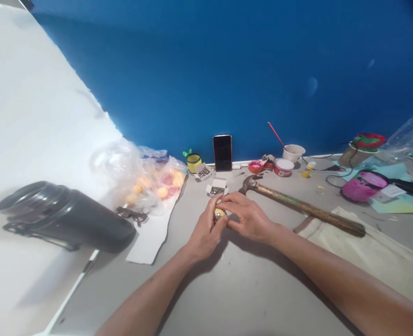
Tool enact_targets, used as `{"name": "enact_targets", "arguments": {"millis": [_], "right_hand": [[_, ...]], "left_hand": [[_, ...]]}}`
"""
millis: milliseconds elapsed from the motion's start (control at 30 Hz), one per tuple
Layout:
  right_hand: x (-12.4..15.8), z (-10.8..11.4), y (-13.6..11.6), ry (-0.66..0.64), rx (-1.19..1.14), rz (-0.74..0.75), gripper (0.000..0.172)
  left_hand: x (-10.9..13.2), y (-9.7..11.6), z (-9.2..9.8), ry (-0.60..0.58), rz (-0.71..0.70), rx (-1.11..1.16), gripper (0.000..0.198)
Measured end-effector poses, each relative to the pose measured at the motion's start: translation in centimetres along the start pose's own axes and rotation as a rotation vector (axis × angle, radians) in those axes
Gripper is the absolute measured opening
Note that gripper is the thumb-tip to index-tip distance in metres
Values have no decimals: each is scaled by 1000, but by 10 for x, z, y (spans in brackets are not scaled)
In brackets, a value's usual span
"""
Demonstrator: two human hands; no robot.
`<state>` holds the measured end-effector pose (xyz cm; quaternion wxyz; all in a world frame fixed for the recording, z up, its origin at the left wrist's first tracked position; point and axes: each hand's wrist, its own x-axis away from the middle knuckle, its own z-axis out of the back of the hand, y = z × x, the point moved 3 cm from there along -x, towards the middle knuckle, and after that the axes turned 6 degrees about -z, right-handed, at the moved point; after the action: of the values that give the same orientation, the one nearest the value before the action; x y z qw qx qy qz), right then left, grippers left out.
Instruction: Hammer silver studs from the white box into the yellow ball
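In the middle of the grey table, a small yellow ball [219,213] with shiny silver dots on it sits between my hands. My left hand [208,228] is closed around it from the left, thumb and fingers against its sides. From the right, my right hand [248,215] meets it with bent fingers and thumb. Much of the ball is hidden by the fingers. Just beyond my fingertips stands an open white box [216,187] of small shiny metal pieces. A second such box [203,172] lies behind it to the left.
A wooden-handled claw hammer [304,205] lies partly over a cream cloth [363,252]. On the left are a dark bottle [70,217] and a plastic bag [150,179] of orange-yellow balls. A phone [222,153] leans against the blue wall, near a white cup [293,153].
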<state>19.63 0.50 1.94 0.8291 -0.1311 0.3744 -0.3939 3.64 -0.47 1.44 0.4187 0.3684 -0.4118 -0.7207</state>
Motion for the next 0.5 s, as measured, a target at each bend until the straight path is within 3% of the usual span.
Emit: {"name": "enact_targets", "arguments": {"millis": [100, 233, 500], "right_hand": [[1, -1, -1, -21, 22, -11, 34], [1, 1, -4, 3, 3, 25, 28], [-2, 7, -8, -5, -49, 137, 25]], "left_hand": [[1, 0, 0, -9, 45, 27, 62], [2, 3, 0, -28, 88, 88, 67], [2, 10, 5, -31, -16, 64, 65]]}}
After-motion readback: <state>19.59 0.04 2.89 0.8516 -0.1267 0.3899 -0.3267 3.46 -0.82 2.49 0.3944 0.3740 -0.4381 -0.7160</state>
